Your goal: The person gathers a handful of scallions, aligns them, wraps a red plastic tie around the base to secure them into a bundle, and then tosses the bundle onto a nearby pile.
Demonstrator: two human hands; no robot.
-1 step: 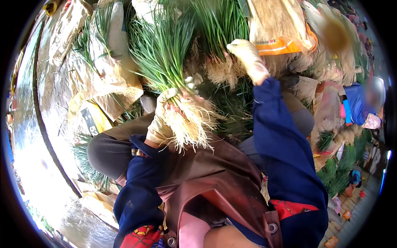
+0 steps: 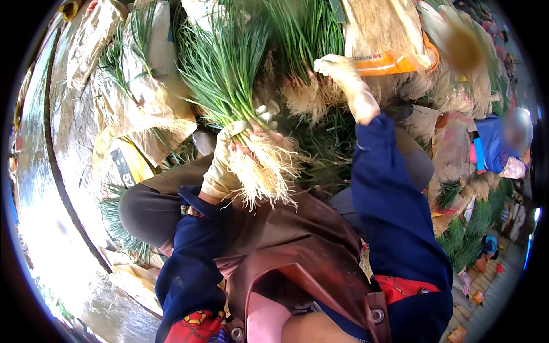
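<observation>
My left hand (image 2: pixel 223 163), in a pale glove, is wrapped round a thick bunch of spring onions (image 2: pixel 226 74) just above its roots. The green leaves fan away from me, and long whitish roots (image 2: pixel 263 171) hang toward my lap. To the right, my right hand (image 2: pixel 340 71), also gloved, reaches forward with bent fingers. Its fingertips close on the stem bases of more spring onions (image 2: pixel 306 37), which lie in a pile with tangled roots (image 2: pixel 311 100) toward me. Exactly how many stems those fingers grip is hidden.
A brown apron (image 2: pixel 286 228) covers my lap. Loose spring onions (image 2: pixel 326 148) lie between my knees. Woven sacks (image 2: pixel 383 28) surround me, one with an orange edge. Wet ground (image 2: pixel 86 171) shines at left. Another person in blue (image 2: pixel 492 140) is at right.
My right hand has shifted very slightly, its wrist and sleeve moving a little to the right and toward me. The left hand and its bunch are almost unmoved.
</observation>
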